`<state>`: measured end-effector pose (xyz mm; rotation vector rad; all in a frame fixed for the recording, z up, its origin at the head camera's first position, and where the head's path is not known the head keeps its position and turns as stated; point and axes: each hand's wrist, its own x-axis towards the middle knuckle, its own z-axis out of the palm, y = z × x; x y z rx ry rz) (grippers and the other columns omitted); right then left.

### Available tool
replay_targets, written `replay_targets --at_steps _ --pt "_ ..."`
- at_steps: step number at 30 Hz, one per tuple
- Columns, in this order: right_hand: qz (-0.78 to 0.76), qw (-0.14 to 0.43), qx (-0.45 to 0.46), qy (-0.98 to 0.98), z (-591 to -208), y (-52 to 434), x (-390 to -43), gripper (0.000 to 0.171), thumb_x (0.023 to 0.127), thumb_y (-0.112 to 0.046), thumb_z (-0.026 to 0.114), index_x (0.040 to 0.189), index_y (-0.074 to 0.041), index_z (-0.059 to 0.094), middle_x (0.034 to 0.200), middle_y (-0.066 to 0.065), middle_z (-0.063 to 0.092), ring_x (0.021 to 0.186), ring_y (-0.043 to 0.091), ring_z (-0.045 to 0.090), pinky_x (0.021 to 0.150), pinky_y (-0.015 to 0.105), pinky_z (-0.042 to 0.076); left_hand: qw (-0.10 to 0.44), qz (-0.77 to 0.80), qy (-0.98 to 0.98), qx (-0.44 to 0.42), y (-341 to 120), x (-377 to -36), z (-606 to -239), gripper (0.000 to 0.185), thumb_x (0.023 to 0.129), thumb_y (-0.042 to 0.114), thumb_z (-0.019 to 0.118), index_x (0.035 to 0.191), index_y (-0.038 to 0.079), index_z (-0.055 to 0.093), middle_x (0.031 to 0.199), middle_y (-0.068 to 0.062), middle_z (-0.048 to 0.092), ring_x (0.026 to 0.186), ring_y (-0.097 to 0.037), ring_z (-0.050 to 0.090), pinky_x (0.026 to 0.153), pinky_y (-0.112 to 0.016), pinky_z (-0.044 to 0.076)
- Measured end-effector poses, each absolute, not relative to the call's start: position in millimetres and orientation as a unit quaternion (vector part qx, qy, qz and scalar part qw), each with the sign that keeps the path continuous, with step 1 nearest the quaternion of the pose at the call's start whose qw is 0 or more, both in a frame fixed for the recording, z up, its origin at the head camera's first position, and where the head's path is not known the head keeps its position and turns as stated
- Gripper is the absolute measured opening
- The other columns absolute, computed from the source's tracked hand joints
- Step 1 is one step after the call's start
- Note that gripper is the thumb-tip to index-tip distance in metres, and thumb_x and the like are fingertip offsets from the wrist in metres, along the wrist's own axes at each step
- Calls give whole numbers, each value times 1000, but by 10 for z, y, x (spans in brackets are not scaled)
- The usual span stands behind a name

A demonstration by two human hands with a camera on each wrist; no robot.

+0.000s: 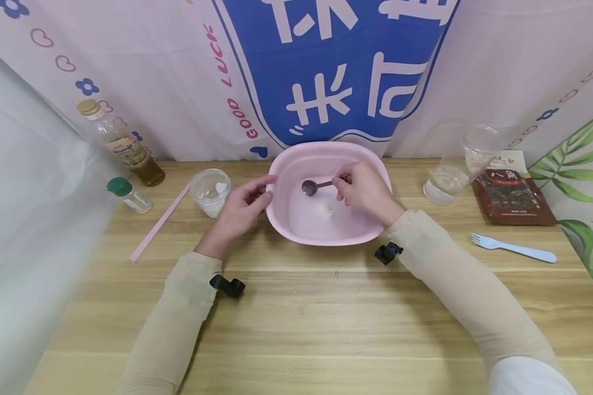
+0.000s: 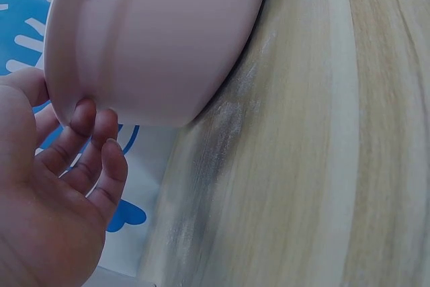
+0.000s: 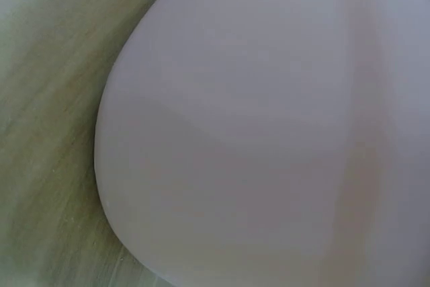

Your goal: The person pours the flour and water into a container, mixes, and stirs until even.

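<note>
A pink basin (image 1: 296, 233) stands on the wooden table with a little white, grainy matter (image 1: 328, 210) on its floor. My left hand (image 1: 242, 207) pinches its left rim, and the left wrist view shows the curled fingers (image 2: 84, 117) against the outer wall. Over the inside of the basin, my right hand (image 1: 363, 189) grips a small dark brown measuring spoon (image 1: 310, 187) by its handle, the bowl pointing left. Just left of my left hand is a clear cup (image 1: 210, 189) holding something white. Only the basin's outside shows in the right wrist view.
At the left are an oil bottle (image 1: 128, 148), a green-capped shaker (image 1: 128, 195) and pink chopsticks (image 1: 159, 223). On the right stand a tall clear cup (image 1: 447, 181) with liquid, a brown packet (image 1: 514, 197) and a light blue fork (image 1: 514, 248). A printed cloth (image 1: 178, 82) hangs behind.
</note>
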<state>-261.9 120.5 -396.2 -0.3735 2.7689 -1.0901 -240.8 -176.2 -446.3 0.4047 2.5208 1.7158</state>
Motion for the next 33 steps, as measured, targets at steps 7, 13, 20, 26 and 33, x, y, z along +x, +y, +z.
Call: replay_targets --at_steps 7,13,20,26,33 --pt "-358 74 -122 923 -3964 1197 -2613 26 110 -16 58 108 2 77 75 10 73 60 16 63 57 26 45 36 559 818 130 -1765 -2412 -4465 43 109 14 59 152 7 61 120 -19 63 97 -24 58 76 -19 51" --pt "-353 75 -121 925 -3950 1214 -2597 26 110 -16 59 108 1 77 75 10 72 63 18 63 59 28 46 33 559 818 129 -1762 -2408 -4465 43 109 14 60 152 7 62 119 -18 63 96 -22 58 75 -19 51" --pt "-319 55 -149 934 -3937 1295 -2578 22 108 -13 60 109 2 78 86 12 72 79 24 64 72 34 51 32 561 817 129 -1760 -2410 -4466 42 109 14 60 151 8 62 117 -16 62 93 -21 57 74 -19 50" --pt "-304 32 -167 938 -3914 1365 -2538 21 107 -12 62 109 2 77 102 17 76 90 29 66 82 40 55 30 567 813 133 -1752 -2421 -4463 42 109 13 60 150 5 62 116 -18 63 91 -17 58 74 -19 50" --pt "-332 40 -157 929 -3886 1307 -2506 25 110 -18 59 110 -1 78 82 9 72 75 24 62 70 34 47 25 567 812 138 -1744 -2409 -4460 42 108 10 60 150 3 62 116 -20 64 90 -15 59 74 -20 52"
